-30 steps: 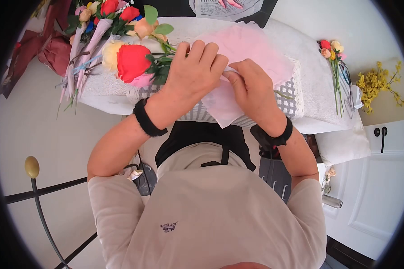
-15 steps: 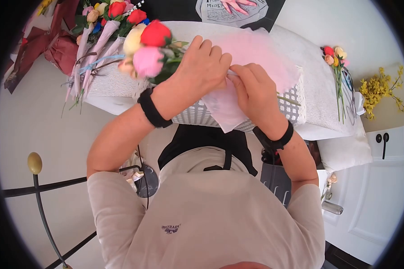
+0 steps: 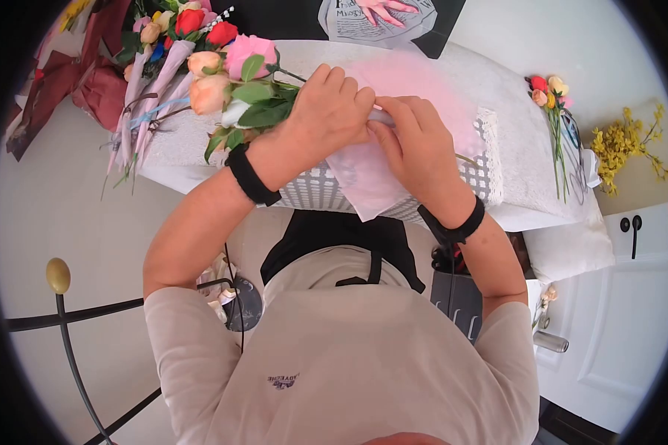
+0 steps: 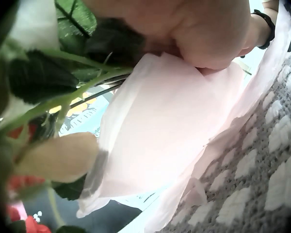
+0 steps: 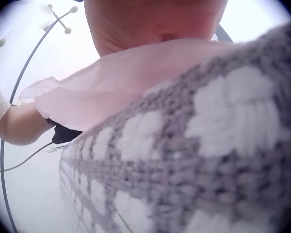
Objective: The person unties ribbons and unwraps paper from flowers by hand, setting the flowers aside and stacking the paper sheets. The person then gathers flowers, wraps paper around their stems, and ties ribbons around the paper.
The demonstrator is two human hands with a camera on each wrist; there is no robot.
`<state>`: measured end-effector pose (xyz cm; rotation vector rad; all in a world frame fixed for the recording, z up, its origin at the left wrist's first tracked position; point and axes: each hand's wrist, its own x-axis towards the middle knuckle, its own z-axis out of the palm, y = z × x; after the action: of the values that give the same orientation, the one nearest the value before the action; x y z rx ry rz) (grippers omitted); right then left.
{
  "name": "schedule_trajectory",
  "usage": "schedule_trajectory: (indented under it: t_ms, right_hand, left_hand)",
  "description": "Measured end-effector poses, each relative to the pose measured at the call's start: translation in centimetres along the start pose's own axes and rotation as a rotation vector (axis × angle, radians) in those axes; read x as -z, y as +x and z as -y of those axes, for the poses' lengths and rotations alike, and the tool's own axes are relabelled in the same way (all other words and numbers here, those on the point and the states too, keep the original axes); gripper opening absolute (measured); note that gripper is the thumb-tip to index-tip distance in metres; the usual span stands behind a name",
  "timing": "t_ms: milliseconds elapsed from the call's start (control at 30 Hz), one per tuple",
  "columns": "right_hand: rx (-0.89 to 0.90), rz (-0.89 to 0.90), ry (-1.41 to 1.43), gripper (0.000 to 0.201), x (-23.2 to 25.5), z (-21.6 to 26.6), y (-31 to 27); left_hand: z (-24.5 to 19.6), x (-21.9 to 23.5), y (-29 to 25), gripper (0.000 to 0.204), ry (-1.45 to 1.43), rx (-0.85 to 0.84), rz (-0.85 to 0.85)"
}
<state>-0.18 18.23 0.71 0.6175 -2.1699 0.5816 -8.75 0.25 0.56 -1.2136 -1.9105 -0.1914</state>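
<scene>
In the head view my left hand (image 3: 332, 107) grips a bouquet of artificial flowers by its stems, the blooms pointing left. Peach roses (image 3: 210, 94), a pink rose (image 3: 250, 56) and green leaves (image 3: 263, 113) show beyond its wrist. My right hand (image 3: 419, 148), close beside the left, pinches the pink wrapping paper (image 3: 367, 174) between thumb and fingers. That paper spreads behind and below both hands, and in the left wrist view the sheet (image 4: 160, 126) lies around the stems. Stem ends poke out to the right of my right hand.
A grey and white checked cloth (image 3: 312, 194) with a lace edge covers part of the white table (image 3: 531, 170). Wrapped flowers (image 3: 167, 74) lie at the left, a dark red wrapped bunch (image 3: 89, 93) beyond. Loose roses (image 3: 553, 93) and yellow blossoms (image 3: 623, 148) are at the right.
The bouquet has turned about its stems: red and cream roses faced up before, now peach and pink ones and leaves do. Both hands stay together at the paper.
</scene>
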Motion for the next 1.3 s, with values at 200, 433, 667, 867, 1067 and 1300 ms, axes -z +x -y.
schedule_trajectory:
  t_ms: [200,433,667,867,1067,1300]
  right_hand:
    - [0.160,0.006,-0.150,0.026,0.0,-0.4,-0.1]
    - [0.127,0.071,-0.215,0.024,0.8,-0.9,-0.8]
    - [-0.085,0.021,0.049,0.019,1.6,-1.9,-1.0]
    - [-0.198,0.071,0.206,0.017,2.4,-1.3,-0.3]
    - [0.080,-0.008,-0.032,0.024,2.4,-1.1,0.0]
    - [-0.013,0.029,-0.059,0.023,3.0,-1.6,0.1]
  left_hand:
    - [0.3,0.6,0.1,0.033,-0.138,-0.036,0.068]
    - [-0.5,0.3,0.8,0.030,-0.277,0.003,0.105]
    - [-1.9,-0.2,2.1,0.035,0.069,-0.023,-0.113]
    - [-1.4,0.8,2.4,0.035,-0.037,0.004,0.014]
    - [-0.3,0.3,2.1,0.034,-0.194,-0.040,0.131]
    - [-0.4,0.4,4.1,0.033,-0.058,-0.103,-0.039]
